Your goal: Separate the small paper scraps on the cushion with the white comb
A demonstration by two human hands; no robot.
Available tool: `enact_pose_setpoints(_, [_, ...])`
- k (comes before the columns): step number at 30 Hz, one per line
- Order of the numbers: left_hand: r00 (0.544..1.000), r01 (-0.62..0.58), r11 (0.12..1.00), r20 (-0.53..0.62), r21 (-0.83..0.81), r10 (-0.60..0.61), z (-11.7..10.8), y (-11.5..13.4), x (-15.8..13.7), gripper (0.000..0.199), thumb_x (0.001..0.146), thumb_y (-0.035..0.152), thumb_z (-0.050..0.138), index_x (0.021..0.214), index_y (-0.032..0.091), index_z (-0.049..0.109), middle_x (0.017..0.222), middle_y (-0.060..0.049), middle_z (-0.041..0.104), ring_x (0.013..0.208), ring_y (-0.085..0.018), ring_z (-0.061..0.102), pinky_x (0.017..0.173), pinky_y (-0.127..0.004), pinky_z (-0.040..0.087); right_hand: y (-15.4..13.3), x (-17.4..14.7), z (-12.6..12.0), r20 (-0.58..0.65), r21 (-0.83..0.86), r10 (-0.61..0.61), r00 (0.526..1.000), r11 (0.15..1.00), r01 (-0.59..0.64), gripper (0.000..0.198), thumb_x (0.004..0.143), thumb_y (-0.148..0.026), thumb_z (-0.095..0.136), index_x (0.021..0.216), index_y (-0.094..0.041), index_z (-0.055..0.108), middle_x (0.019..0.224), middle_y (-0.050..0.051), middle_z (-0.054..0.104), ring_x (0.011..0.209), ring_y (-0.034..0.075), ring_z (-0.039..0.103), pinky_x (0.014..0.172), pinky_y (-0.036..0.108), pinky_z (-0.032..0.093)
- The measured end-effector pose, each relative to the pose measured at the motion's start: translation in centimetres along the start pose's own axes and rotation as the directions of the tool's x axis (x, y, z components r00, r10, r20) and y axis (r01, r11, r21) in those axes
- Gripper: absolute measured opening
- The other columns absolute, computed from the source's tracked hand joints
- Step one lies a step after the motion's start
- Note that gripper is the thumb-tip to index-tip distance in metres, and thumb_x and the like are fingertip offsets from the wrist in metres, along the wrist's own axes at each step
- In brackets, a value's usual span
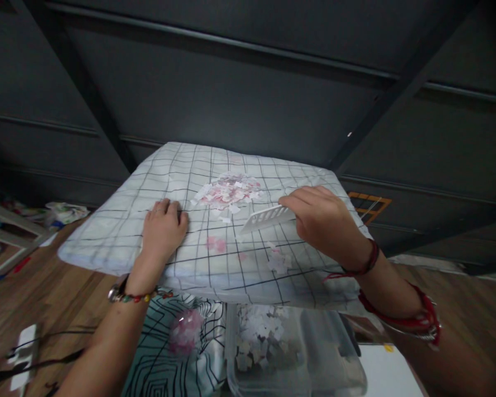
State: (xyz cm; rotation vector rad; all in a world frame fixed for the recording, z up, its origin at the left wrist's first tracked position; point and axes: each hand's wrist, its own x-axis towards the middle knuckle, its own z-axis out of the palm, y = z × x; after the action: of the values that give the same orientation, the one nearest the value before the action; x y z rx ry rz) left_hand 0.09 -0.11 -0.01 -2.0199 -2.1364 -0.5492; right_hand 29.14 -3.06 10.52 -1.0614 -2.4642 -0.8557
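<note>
My right hand grips a white slotted plastic piece by one end. The piece tilts over the checked cloth, its lower edge at or just above the fabric. Beyond it lies a heap of small white and pink paper scraps. Pink scraps and a loose cluster of white scraps are nearer to me. To the left of the heap, my left hand rests palm down on the cloth, holding nothing.
Below the cloth's front edge stands a clear plastic box with paper scraps inside. Beside it, pink scraps in something shiny lie on a teal patterned fabric. A power strip is on the wooden floor. A dark panel rises behind.
</note>
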Motion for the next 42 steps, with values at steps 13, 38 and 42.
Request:
enact_pose_setpoints(13, [1.0,0.002,1.0,0.003,0.02,-0.002,0.1,0.0,0.0,0.045,0.086,0.033,0.033,0.116,0.008,0.056,0.128,-0.021,0.052,0.121,-0.032,0.045,0.099,-0.048,0.038,-0.3,0.0,-0.5,0.022,-0.049,0.023,0.999,0.999,-0.022,0.031,0.068,0.004,0.04,0.078,-0.015,0.063,0.071,0.005,0.06,0.069,0.019,0.048,0.067,0.031,0.031])
enact_pose_setpoints(38, [1.0,-0.006,1.0,0.006,0.0,0.006,0.1,0.0,0.0,0.045,0.086,0.033,0.033,0.115,0.008,0.056,0.128,-0.02,0.052,0.122,-0.033,0.045,0.099,-0.048,0.037,-0.9,-0.7,-2.0,0.06,0.138,-0.024,0.998,0.99,0.015,0.032,0.07,0.004,0.036,0.074,-0.018,0.059,0.066,0.003,0.057,0.066,0.018,0.048,0.062,0.03,0.033])
enact_pose_setpoints(42, [1.0,-0.006,1.0,-0.006,-0.025,0.006,0.1,-0.1,0.1,0.044,0.085,0.033,0.034,0.115,0.008,0.056,0.128,-0.021,0.051,0.122,-0.034,0.044,0.099,-0.05,0.037,-1.1,-0.5,-1.8,0.088,0.098,-0.007,0.996,0.995,-0.002,0.03,0.068,0.004,0.039,0.074,-0.018,0.06,0.066,0.002,0.057,0.066,0.018,0.046,0.063,0.03,0.031])
